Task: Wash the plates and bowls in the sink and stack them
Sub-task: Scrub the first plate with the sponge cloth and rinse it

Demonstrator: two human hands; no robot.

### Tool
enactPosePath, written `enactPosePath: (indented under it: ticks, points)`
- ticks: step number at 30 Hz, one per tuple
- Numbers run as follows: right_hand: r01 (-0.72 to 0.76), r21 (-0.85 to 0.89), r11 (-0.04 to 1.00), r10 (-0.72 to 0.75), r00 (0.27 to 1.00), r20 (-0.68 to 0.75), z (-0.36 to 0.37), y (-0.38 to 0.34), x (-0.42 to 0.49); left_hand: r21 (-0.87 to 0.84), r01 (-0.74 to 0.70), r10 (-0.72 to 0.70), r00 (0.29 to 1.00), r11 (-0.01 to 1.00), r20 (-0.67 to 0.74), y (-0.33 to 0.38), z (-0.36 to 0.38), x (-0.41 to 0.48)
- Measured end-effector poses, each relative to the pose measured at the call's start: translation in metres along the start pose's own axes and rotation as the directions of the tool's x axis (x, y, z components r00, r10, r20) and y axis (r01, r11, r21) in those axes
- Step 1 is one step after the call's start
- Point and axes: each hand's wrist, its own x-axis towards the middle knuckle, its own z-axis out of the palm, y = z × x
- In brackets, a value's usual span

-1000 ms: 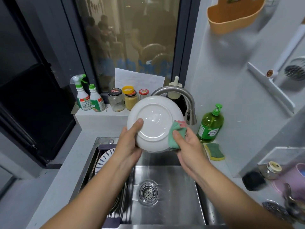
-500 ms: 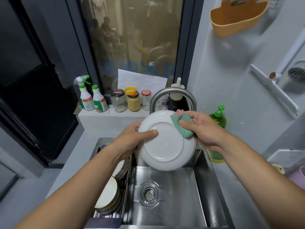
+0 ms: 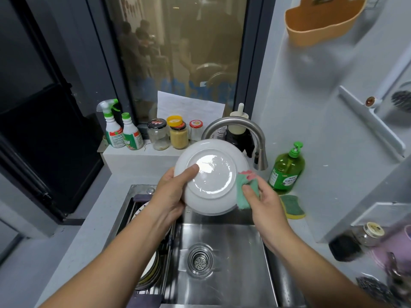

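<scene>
One white plate [image 3: 211, 176] is held tilted above the sink [image 3: 233, 281], just in front of the tap [image 3: 235, 124], with its underside turned toward the camera. The left grip [image 3: 171, 196] is closed on the plate's left rim, the thumb laid across the base and the fingers hidden behind. The right grip [image 3: 264, 205] is closed on a green and pink cloth [image 3: 244, 194], which is pressed against the plate's right edge. No running water can be made out. The step in hand is judged to be the wiping of the underside and rim. More dishes [image 3: 150, 274] are stood at the left of the sink, partly hidden by the left forearm; whether they are washed cannot be told. A soap bottle [image 3: 287, 170] and a sponge [image 3: 291, 206] are set on the surface [image 3: 89, 230] to the right. Next, the cloth would probably be carried round the rim while the plate is turned, and a rinse is called for before stacking; a firm hold is needed, since a wet plate may slip.
</scene>
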Motion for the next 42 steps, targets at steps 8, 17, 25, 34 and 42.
enactPosePath:
  ticks: [8,17,25,34,42]
  points:
    - [0.416,-0.588,0.694,-0.451,0.887,0.097,0.007,-0.023,0.018,0.043,-0.011,0.013,0.999,0.999,-0.034,-0.013,0.012,-0.01]
    - [0.712,-0.701,0.026,-0.26,0.682,0.683,0.03,-0.006,-0.01,-0.063,0.067,-0.07,0.997,0.996,-0.043,-0.022,0.013,-0.015]
    - [0.664,-0.747,-0.02,-0.197,0.73,0.654,0.009,-0.014,0.005,-0.077,0.027,-0.034,0.995,0.997,-0.092,-0.019,0.006,-0.009]
    - [0.603,-0.795,0.066,-0.253,0.781,0.572,0.014,-0.013,0.022,-0.067,0.022,-0.026,0.998,0.998,-0.065,-0.026,0.011,-0.014]
    - [0.044,-0.241,0.97,-0.037,0.999,0.034,0.008,-0.017,0.036,-0.055,-0.068,0.064,0.995,0.996,-0.076,-0.018,0.008,-0.014]
